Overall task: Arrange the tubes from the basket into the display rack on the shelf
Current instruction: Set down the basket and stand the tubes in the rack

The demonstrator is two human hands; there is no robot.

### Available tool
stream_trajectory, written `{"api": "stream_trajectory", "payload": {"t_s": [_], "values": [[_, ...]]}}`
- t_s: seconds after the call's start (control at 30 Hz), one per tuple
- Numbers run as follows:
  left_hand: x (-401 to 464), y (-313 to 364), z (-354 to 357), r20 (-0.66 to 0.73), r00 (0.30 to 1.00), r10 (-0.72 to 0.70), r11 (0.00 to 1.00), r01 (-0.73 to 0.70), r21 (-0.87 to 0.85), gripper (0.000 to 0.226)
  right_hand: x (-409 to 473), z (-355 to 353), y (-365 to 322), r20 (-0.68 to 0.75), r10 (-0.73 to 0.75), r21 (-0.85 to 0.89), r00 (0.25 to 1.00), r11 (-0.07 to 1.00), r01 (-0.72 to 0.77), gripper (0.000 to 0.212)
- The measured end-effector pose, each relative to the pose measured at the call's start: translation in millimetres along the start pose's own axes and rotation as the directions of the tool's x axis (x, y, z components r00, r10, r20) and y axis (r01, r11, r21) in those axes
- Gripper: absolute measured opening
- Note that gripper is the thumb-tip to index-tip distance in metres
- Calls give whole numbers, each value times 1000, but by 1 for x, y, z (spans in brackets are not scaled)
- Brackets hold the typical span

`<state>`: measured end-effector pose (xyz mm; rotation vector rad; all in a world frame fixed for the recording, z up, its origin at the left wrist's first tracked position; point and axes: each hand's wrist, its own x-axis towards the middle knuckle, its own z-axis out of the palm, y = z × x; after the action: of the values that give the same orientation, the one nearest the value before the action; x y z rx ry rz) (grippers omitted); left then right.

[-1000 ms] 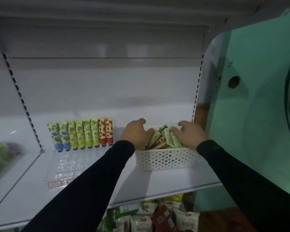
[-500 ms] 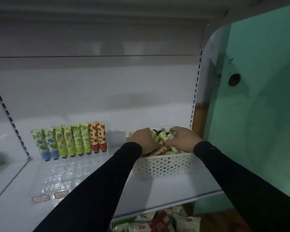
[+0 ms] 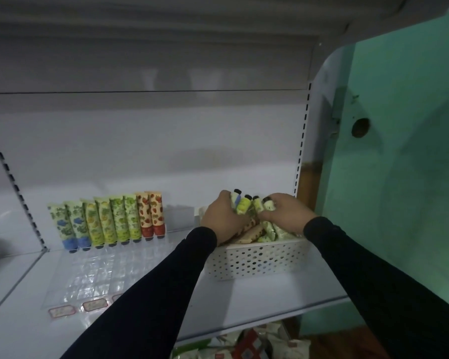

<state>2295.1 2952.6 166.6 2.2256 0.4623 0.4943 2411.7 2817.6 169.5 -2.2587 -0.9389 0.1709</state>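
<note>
A white perforated basket (image 3: 257, 260) stands on the shelf at the right, holding several printed tubes. Both hands are inside it. My left hand (image 3: 222, 218) and my right hand (image 3: 285, 215) grip a bunch of tubes (image 3: 246, 204) between them, black caps pointing up. More tubes (image 3: 267, 230) lie under the hands. A clear display rack (image 3: 88, 273) lies flat on the shelf to the left. Its back row holds several upright tubes (image 3: 106, 220): blue, yellow-green and red ones.
The white shelf (image 3: 270, 301) has a front edge just below the basket. Price labels (image 3: 78, 308) sit at the rack's front. A slotted upright (image 3: 300, 161) and a green wall (image 3: 399, 177) bound the right side. Packaged goods (image 3: 246, 345) fill the shelf below.
Both hands moved from the basket's sides toward each other and gathered a bunch of tubes, lifting their capped ends up. The camera shifted slightly right.
</note>
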Motion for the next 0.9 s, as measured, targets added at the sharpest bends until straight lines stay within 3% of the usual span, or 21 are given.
{"api": "stream_trajectory", "payload": {"t_s": [0.07,0.17,0.3,0.37,0.43,0.53,0.7,0.9], "values": [[-3,2,-4,-71,997,-4,976,-12,-218,38,-3,-4,-3,-66,-18,91,998,996,24,38],[-10,9,-17,-133,989,-57,862,-19,-506,40,-14,-11,-25,-144,-68,373,987,920,118,37],[-31,15,-40,-100,994,-45,705,-39,-709,64,-34,-7,-64,-6,-140,630,990,769,113,49],[-49,12,-53,-66,997,-30,655,-31,-755,71,-46,7,-81,80,-177,724,981,687,65,41],[-70,5,-65,-6,1000,-11,620,2,-785,59,-60,22,-96,126,-198,788,972,615,23,32],[-104,-17,-82,73,997,8,641,51,-766,48,-80,48,-115,171,-211,801,962,598,-11,27],[-148,-54,-111,9,997,-74,699,59,-713,47,-101,90,-145,306,-250,811,919,574,-114,30],[-178,-92,-142,-91,956,-278,662,122,-739,40,-97,107,-152,266,-252,855,931,508,-107,24]]}}
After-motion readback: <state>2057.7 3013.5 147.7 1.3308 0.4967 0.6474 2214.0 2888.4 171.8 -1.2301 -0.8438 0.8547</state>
